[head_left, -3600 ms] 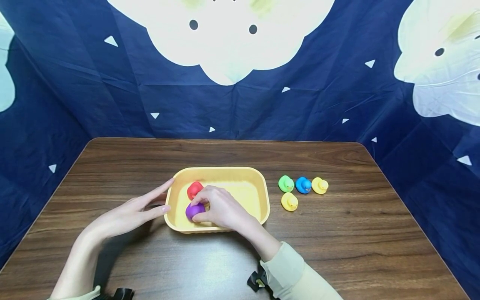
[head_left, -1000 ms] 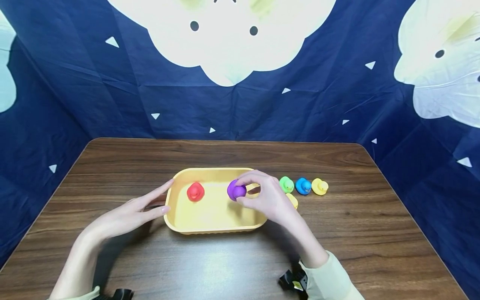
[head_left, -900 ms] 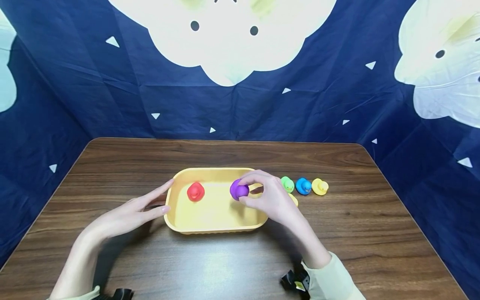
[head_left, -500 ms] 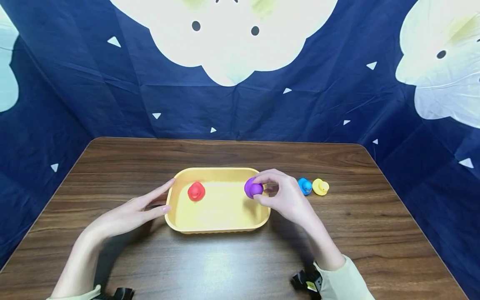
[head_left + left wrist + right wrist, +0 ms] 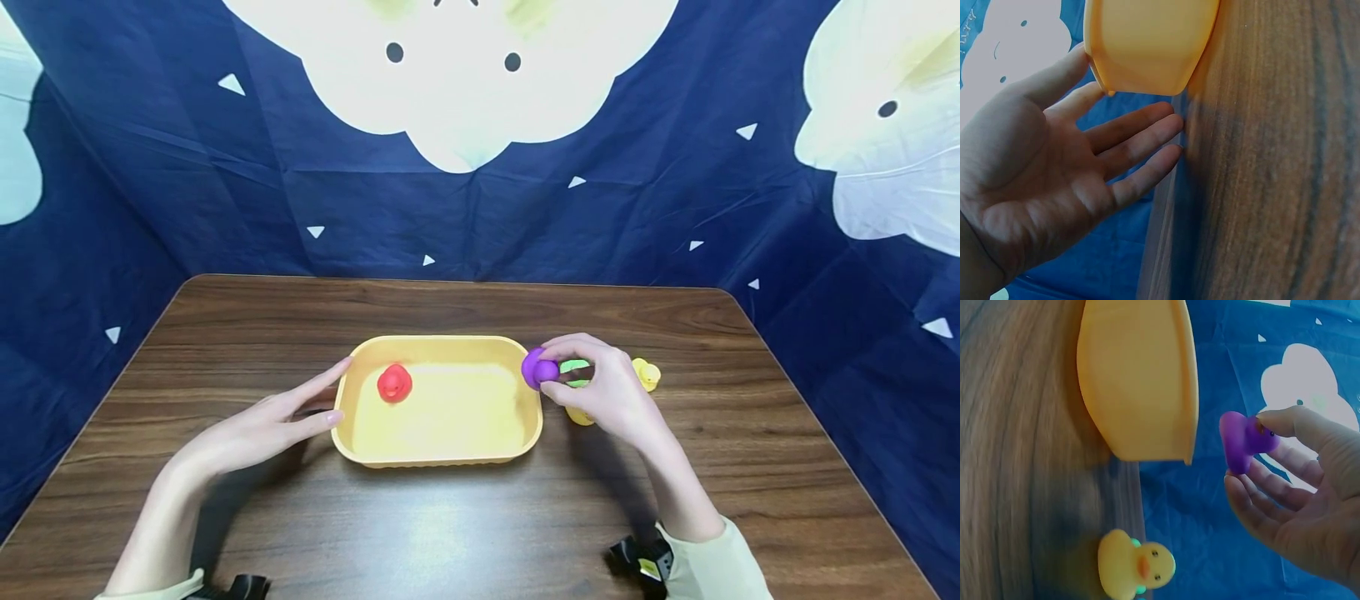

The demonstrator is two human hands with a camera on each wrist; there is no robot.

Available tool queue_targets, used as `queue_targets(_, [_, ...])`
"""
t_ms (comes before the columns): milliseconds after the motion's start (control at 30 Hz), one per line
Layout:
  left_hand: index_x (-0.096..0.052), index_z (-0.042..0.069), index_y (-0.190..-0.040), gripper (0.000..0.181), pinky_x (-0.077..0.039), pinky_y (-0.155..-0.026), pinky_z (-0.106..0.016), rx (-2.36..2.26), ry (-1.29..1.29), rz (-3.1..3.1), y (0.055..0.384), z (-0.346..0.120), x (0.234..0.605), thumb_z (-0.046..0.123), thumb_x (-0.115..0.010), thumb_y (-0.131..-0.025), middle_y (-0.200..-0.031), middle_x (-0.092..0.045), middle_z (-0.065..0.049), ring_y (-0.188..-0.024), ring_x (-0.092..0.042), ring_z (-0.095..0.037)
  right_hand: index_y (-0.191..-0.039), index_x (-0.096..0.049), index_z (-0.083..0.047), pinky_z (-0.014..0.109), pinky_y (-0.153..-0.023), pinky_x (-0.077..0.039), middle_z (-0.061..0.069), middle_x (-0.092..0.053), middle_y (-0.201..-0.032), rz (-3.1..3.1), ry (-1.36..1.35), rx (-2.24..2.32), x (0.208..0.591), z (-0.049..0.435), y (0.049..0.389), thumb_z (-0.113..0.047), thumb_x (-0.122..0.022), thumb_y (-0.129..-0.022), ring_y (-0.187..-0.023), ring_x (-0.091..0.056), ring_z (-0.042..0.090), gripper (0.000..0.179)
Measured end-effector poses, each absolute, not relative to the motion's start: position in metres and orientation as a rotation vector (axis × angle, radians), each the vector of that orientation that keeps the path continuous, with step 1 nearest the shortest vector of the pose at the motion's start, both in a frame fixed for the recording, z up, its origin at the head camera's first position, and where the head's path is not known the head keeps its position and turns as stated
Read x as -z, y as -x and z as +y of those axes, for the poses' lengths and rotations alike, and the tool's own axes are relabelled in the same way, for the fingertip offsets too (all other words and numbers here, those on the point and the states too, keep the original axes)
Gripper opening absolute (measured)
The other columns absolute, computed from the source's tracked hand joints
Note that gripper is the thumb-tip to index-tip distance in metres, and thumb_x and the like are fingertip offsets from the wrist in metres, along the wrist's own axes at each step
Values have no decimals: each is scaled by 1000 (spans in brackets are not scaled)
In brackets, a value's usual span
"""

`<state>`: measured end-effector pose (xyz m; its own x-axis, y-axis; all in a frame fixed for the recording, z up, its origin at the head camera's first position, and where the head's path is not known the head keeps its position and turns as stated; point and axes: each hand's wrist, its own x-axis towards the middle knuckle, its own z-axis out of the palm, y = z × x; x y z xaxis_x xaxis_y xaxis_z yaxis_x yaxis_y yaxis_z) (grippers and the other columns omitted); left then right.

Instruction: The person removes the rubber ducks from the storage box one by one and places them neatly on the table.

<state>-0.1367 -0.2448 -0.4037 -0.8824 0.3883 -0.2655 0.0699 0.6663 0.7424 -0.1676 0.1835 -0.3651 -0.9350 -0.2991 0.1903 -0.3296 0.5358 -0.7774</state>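
Observation:
A purple rubber duck (image 5: 539,369) is pinched between the thumb and fingers of my right hand (image 5: 611,392), raised at the right rim of a yellow tub (image 5: 442,461). In the right wrist view the purple duck (image 5: 1241,440) is held up higher than the tub's rim. A red rubber duck (image 5: 394,383) sits inside the tub toward its left. My left hand (image 5: 255,433) touches the tub's left rim with its fingers extended; in the left wrist view, thumb and index finger meet the tub (image 5: 1147,50) while the other fingers spread loosely below.
Right of the tub, partly behind my right hand, stand a green duck (image 5: 574,372) and a yellow duck (image 5: 579,416). Another yellow duck (image 5: 647,374) is farther right. The blue duck is hidden. A dark blue cloth (image 5: 480,225) hangs behind the wooden table (image 5: 750,467).
My right hand has lifted the purple duck from beside the red one and carried it rightward across the tub to its right rim. The left hand stays at the tub's left rim.

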Motion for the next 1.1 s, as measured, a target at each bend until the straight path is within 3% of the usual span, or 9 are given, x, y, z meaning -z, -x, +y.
queue_targets(200, [-13,42,-164,71,-43,-109,-62,-1089,-370,2469,136,-245,402,48,-53,-106,-162,-42,-16,-148,-43,-39,-109,-77,-13,33,-84,-62,5,-74,-120,-2719,-547,-1347,365,201,168,-4,-84,-82,-104,-72,19,30])
queue_targets(400, [-13,44,-164,71,-43,-109,-61,-1082,-369,2478,135,-245,403,48,-53,-106,-161,-45,-15,-147,-45,-37,-109,-77,-13,27,-86,-61,6,-75,-120,-2741,-516,-1281,367,214,169,-6,-85,-82,-98,-73,18,28])
queue_targets(700, [-13,47,-163,71,-45,-107,-59,-1072,-354,2483,135,-245,402,49,-53,-105,-159,-49,-14,-145,-48,-35,-109,-77,-18,19,-84,-58,1,-74,-120,-2762,-472,-1246,367,230,169,-13,-86,-83,-100,-67,2,28])
queue_targets(1100, [-14,42,-164,71,-43,-109,-63,-1075,-358,2480,136,-245,403,48,-54,-105,-161,-44,-15,-147,-45,-38,-113,-76,-11,18,-85,-57,11,-73,-124,-2789,-474,-1298,365,253,167,-12,-83,-87,-102,-65,-3,27])
